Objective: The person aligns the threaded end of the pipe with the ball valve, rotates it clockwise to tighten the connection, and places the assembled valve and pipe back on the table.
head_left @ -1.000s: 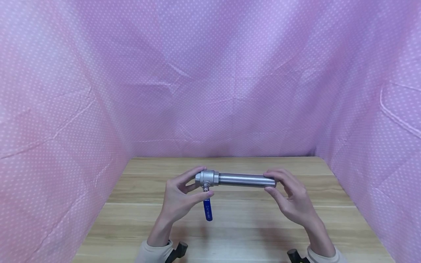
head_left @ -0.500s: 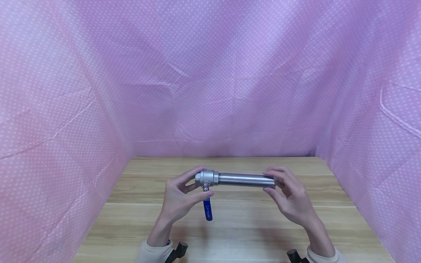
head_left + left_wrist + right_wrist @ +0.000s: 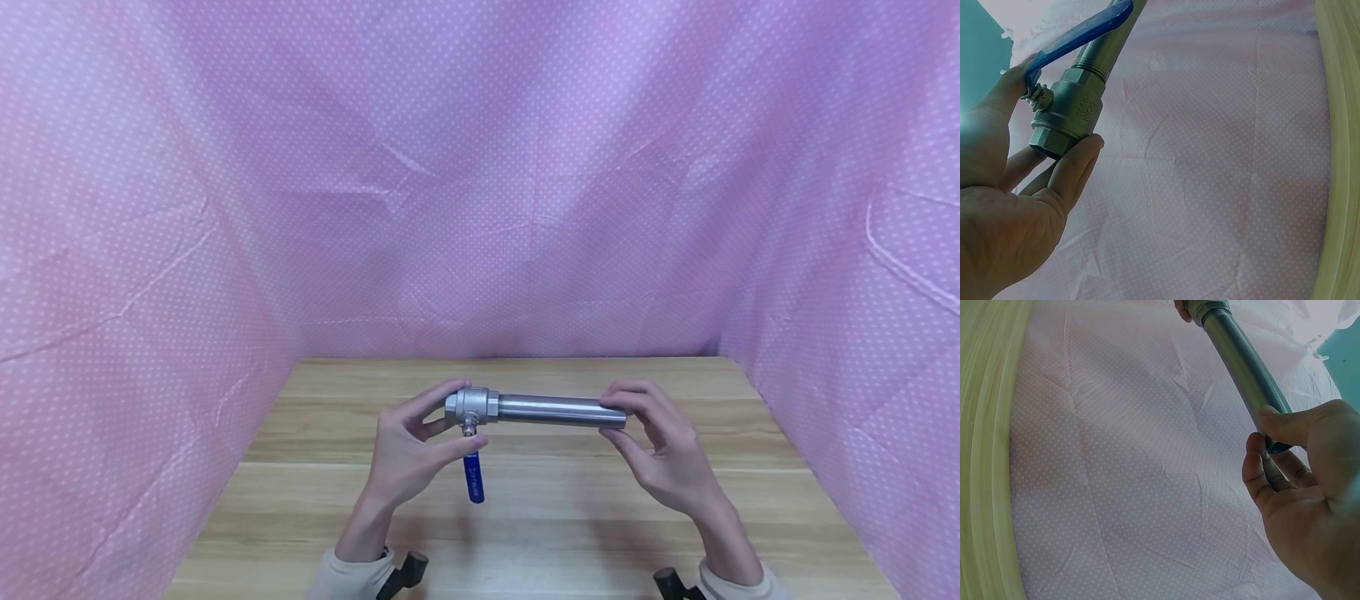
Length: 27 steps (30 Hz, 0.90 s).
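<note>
A steel ball valve [image 3: 471,407] with a blue lever handle [image 3: 473,478] is joined to a straight steel pipe [image 3: 558,411]. The assembly is held level above the wooden table [image 3: 525,517]. My left hand [image 3: 411,454] grips the valve body [image 3: 1067,117] between thumb and fingers, and the blue handle [image 3: 1079,32] hangs toward me. My right hand [image 3: 663,450] pinches the pipe's free end [image 3: 1244,372] with thumb and fingertips.
Pink dotted cloth [image 3: 480,183] walls in the table at the back and on both sides. Two dark wrist-camera mounts [image 3: 408,571] show at the bottom edge by my sleeves.
My right hand's fingers have shifted slightly round the pipe's end. The valve and my left hand have stayed in place.
</note>
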Available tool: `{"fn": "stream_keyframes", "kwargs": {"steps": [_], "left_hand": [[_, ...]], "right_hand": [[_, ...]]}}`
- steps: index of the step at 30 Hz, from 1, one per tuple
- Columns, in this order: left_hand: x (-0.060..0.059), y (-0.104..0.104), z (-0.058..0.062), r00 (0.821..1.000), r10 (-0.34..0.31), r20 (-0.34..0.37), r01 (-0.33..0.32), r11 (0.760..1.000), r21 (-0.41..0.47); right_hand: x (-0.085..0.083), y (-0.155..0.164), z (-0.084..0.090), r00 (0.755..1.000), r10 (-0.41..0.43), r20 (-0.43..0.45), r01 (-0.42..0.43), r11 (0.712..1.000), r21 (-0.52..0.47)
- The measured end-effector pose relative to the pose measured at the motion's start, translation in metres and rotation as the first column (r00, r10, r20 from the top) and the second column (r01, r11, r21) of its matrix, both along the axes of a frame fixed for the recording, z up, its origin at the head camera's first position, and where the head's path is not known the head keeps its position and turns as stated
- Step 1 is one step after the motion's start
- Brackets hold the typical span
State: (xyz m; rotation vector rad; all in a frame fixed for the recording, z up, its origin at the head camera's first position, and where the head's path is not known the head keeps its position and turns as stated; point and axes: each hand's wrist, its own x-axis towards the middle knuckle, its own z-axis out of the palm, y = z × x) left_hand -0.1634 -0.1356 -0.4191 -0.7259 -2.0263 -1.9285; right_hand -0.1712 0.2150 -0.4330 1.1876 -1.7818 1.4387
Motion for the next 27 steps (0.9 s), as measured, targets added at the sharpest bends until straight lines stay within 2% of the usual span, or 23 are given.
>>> {"fn": "stream_keyframes", "kwargs": {"steps": [12, 24, 27], "left_hand": [[-0.0007, -0.0004, -0.0001, 1.0, -0.005, 0.001, 0.005, 1.0, 0.001], [0.0008, 0.0007, 0.0014, 1.0, -0.002, -0.011, 0.002, 1.0, -0.005], [0.001, 0.0004, 0.0012, 1.0, -0.001, -0.014, 0.001, 1.0, -0.003]], "right_hand": [[0.0006, -0.0002, 0.0004, 0.999, -0.033, -0.027, 0.033, 0.999, 0.006], [0.0005, 0.0011, 0.0013, 0.987, -0.14, -0.076, 0.144, 0.989, 0.041], [0.0006, 0.0014, 0.0011, 0.989, -0.133, -0.068, 0.136, 0.99, 0.04]]}}
